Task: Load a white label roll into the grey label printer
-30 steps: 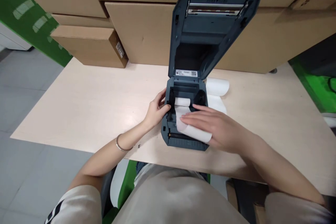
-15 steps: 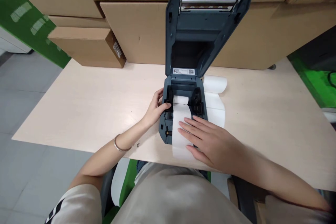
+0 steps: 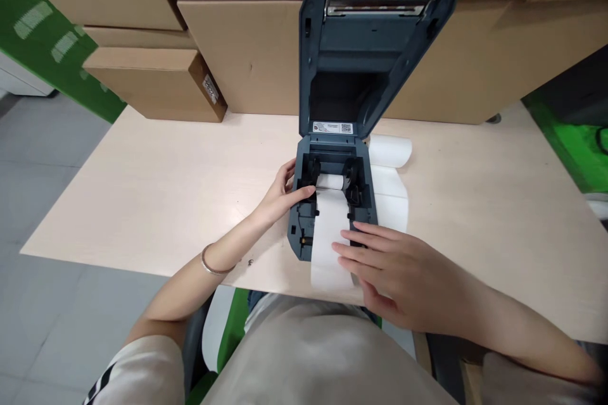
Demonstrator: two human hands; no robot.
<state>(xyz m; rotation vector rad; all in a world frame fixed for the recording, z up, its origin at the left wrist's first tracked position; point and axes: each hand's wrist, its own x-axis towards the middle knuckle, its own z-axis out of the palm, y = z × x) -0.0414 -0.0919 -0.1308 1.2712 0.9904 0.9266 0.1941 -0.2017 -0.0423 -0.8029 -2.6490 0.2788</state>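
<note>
A dark blue-grey label printer [image 3: 297, 237] stands before me near the table's front edge, its lid [image 3: 358, 38] raised. Inside, a small white paper roll [image 3: 329, 181] sits between black roll holders, and its paper strip [image 3: 329, 234] runs toward me past the printer's front. My left hand [image 3: 281, 193] grips the printer's left wall, thumb inside by the left holder, the other fingers outside and partly hidden. With fingers stretched out, my right hand [image 3: 394, 269] is over the front right of the printer, fingertips at the strip's right edge; whether they touch it I cannot tell.
Right of the printer, a curled length of white paper [image 3: 389, 186] lies on the light wooden table [image 3: 190, 190]. Large cardboard boxes [image 3: 247, 57] line the back behind the lid. One smaller box [image 3: 142, 82] sits at the back left.
The roll holders have come closer together around the paper roll, and the strip's upper part has shifted slightly right. My right hand has drawn back right and toward me; my left thumb reaches slightly farther in.
</note>
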